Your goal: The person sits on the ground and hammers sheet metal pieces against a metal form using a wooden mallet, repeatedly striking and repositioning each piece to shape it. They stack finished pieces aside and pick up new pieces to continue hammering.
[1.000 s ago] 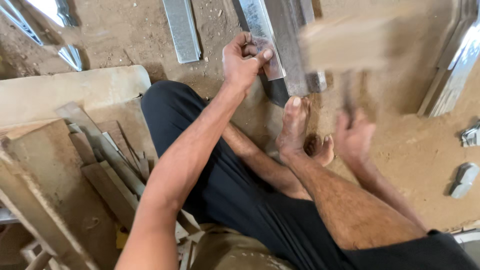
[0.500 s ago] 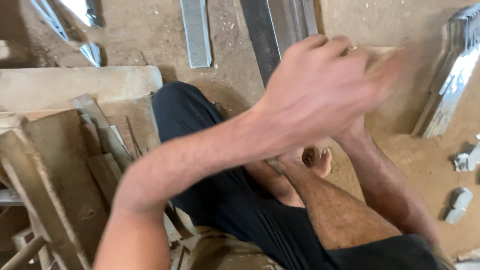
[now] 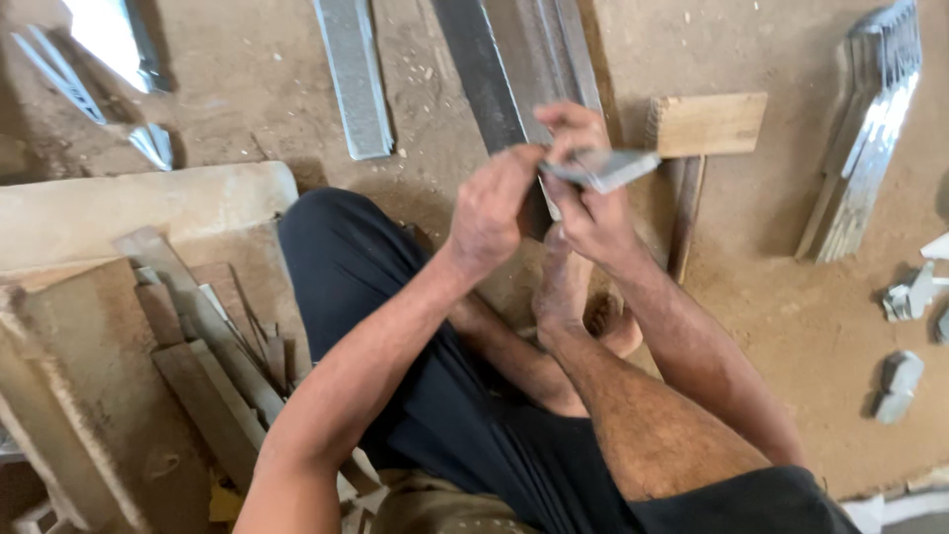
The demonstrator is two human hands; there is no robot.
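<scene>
1. Head view, looking down: we are sitting on a sandy floor (image 3: 791,326) with our legs folded, and both hands are meeting in front of us at about 12 o'clock from our knees.
2. Our left hand (image 3: 491,213) and right hand (image 3: 593,213) are together pinching a small grey metal piece (image 3: 605,166); fingers of both are closed narrowly on it, left at its near end, right wrapping under and over. We judge we are holding it up off the floor for a closer look or to bend it; which, we cannot tell.
3. Our bare foot (image 3: 563,287) is resting at 6 o'clock of the piece, on or beside a long metal channel (image 3: 514,59) running away toward 12 o'clock, probably to steady it.
4. A wooden mallet (image 3: 704,124) is lying at 3 o'clock of the hands, head near, handle pointing back toward us.
5. A shorter metal strip (image 3: 354,79) is lying at 10 o'clock; a stack of bright metal sections (image 3: 870,138) at 2 o'clock; small metal brackets (image 3: 905,336) at 4 o'clock.
6. Containers: none that we can make out. At 8 o'clock, wood offcuts (image 3: 178,336) are piling loosely, not boxed.
</scene>
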